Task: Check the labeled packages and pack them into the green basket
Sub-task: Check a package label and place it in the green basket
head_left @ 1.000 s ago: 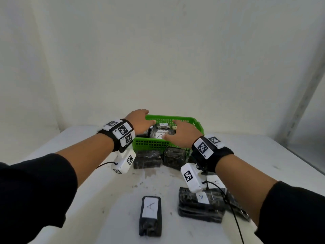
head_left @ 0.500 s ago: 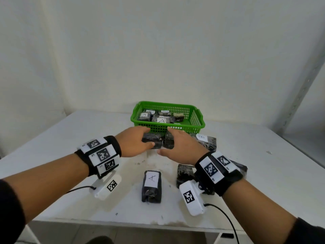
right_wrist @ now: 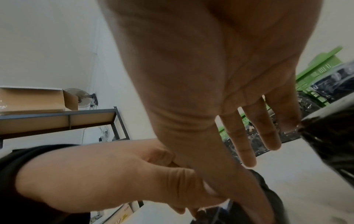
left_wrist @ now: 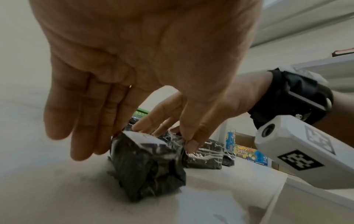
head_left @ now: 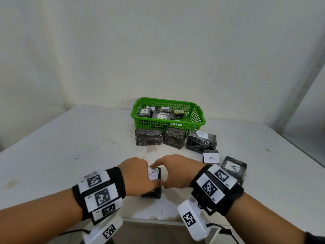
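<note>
Package (head_left: 153,175) (labelled A) lies flat — lengthwise front-to-back.

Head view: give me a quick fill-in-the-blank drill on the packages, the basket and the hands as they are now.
1. Both hands, left hand and right hand, are on a package labelled ____.
2. The basket is coloured ____.
3. The package at the right end of the row in front of the basket carries the letter ____.
4. The two packages beside the B package show ____ label on their visible faces.

Missing words: A; green; B; no
</note>
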### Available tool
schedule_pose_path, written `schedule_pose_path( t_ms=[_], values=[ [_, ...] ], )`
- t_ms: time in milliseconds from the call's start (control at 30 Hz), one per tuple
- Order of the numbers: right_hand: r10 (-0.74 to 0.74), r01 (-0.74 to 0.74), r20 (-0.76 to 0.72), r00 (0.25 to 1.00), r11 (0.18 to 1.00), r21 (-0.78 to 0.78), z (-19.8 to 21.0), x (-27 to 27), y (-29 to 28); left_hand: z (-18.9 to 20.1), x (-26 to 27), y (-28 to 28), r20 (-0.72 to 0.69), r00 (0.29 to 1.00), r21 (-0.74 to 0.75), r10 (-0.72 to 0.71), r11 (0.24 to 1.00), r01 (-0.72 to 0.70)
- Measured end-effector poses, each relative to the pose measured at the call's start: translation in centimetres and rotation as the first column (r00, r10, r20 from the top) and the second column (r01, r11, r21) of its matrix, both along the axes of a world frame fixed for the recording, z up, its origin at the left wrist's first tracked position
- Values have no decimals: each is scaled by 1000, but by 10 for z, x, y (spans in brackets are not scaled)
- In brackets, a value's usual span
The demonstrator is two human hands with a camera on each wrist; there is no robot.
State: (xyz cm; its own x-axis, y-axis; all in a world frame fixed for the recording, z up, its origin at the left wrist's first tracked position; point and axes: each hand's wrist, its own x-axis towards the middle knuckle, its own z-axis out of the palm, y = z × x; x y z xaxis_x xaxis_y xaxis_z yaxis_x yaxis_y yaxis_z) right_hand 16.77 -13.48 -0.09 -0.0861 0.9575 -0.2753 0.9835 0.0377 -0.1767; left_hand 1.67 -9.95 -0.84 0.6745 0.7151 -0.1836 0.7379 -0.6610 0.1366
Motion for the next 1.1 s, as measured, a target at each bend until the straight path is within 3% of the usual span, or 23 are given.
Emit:
schedule_pose_path(
  t_ms=[200, 367, 600, 700, 867, 1000, 1100],
  values=[
    [-16, 17, -24, 1000, 999, 50, -9, 1, 7, -11, 2, 4, 92, 995, -48, 46, 998, -41],
    [-76, 92, -121, 990, 988, 124, -12, 9, 9, -11, -5, 22, 234, 961, -177, 147, 978, -107],
    [-124, 247, -429, 895, 938, 244, -7, 30, 3, 6, -12, 36, 534, 797, -414, 281, 909, -44],
    [-113, 310, -622, 775, 925, 219, -10, 38, 2, 9, -8, 38, 621, 723, -461, 302, 887, 26],
    [-89, 475, -915, 393, 872, 119, -11, 41, -7, -1, -3, 40, 720, 583, -552, 376, 819, 154],
    [-72, 536, -964, 254, 840, 79, -15, 44, -12, -7, 3, 35, 782, 493, -522, 380, 833, 186],
    [-66, 523, -975, 214, 850, 57, -18, 46, -16, -8, 8, 34, 796, 462, -515, 391, 838, 179]
  ],
)
